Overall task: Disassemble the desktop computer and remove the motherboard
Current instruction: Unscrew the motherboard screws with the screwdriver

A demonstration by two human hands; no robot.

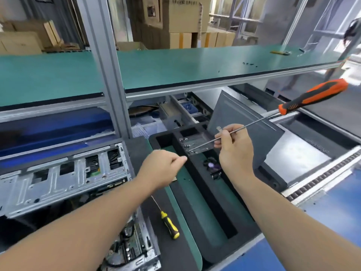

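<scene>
My right hand (233,151) pinches the orange screwdriver (273,116) by its shaft; my left hand (162,169) is curled, maybe on a screw, I can't tell. Both hover over the foam tray (205,184). The case (64,177) lies open at left, so I judge I'm mid-unscrewing; next I return to its board.

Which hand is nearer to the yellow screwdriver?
Left. The left hand hovers just above the yellow screwdriver; the right hand is farther up and right, holding the orange screwdriver.

Green-topped shelf (175,61) on aluminium frame (101,55); cardboard boxes (185,20) stacked behind.
</scene>
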